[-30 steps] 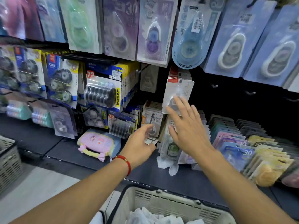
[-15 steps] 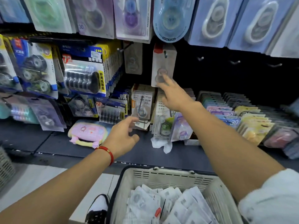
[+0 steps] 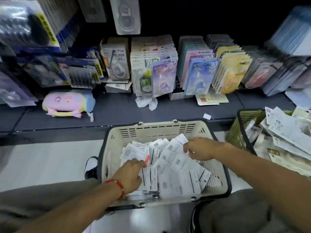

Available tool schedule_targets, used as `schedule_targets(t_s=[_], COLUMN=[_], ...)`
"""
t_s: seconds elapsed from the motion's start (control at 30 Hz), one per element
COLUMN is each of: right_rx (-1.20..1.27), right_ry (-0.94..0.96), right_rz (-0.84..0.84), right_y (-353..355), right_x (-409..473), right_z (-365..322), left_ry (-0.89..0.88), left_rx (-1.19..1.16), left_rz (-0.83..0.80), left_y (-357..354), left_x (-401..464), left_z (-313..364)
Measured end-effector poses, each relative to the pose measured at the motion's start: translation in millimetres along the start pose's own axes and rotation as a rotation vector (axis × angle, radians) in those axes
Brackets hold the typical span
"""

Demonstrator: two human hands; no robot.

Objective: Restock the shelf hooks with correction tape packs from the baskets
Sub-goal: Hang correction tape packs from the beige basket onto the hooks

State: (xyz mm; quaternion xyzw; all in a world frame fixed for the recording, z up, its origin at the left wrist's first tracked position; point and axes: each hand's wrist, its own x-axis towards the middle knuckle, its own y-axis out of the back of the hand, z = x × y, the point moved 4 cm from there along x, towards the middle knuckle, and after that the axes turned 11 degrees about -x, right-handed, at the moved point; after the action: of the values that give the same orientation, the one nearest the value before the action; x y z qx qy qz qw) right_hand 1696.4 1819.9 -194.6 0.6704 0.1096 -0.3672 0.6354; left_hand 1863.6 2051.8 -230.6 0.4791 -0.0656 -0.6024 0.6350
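Below the dark shelf (image 3: 117,113), a cream basket (image 3: 151,130) holds loose correction tape packs (image 3: 178,179). Left hand (image 3: 129,175) rests on the pile, fingers curled, grip unclear. Right hand (image 3: 200,150) pinches one pack (image 3: 176,145) at its upper edge.

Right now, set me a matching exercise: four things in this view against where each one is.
Things:
1. left hand
2. pink pouch
3. green basket
4. hanging white pack

Places:
A. top of the view, above the standing packs
B. in the cream basket, on the packs
C. right edge, beside the cream basket
D. on the dark shelf, left

Pairs: 1-B, 2-D, 3-C, 4-A
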Motion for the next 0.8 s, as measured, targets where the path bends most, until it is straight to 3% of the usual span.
schedule_targets(t_s=[0.07, 0.2, 0.33, 0.5, 0.57, 0.7, 0.8], right_rx=[-0.004, 0.156, 0.304, 0.527, 0.663, 0.898, 1.195], right_ry=[-0.034, -0.181, -0.235, -0.139, -0.115, -0.132, -0.094], right_rz=[-0.073, -0.06, 0.075, 0.014, 0.021, 0.093, 0.051], right_y=[-43.3, -89.1, -94.6, -81.0, -66.5, -33.6, -20.1], right_x=[2.1, 8.1, 10.3, 11.7, 9.5, -1.3, -7.5], right_z=[-5.5, -20.0, -25.8, -18.2, -8.7, 11.6, 5.7], left_ry=[0.082, 0.17, 0.196, 0.167, 0.111, -0.181, -0.32], left_rx=[-0.032, -0.165, -0.22, -0.201, -0.178, -0.129, -0.076], left_rz=[-0.016, 0.053, 0.101, 0.096, 0.133, 0.231, 0.242], left_y=[-29.8, -58.2, -64.7, -62.2, -56.9, -44.0, -42.8], left_x=[-0.1, 2.3, 0.8, -1.5, -2.9, -3.9, -2.8], left_z=[5.0, 17.5, 20.3, 17.6, 21.4, 48.3, 66.7])
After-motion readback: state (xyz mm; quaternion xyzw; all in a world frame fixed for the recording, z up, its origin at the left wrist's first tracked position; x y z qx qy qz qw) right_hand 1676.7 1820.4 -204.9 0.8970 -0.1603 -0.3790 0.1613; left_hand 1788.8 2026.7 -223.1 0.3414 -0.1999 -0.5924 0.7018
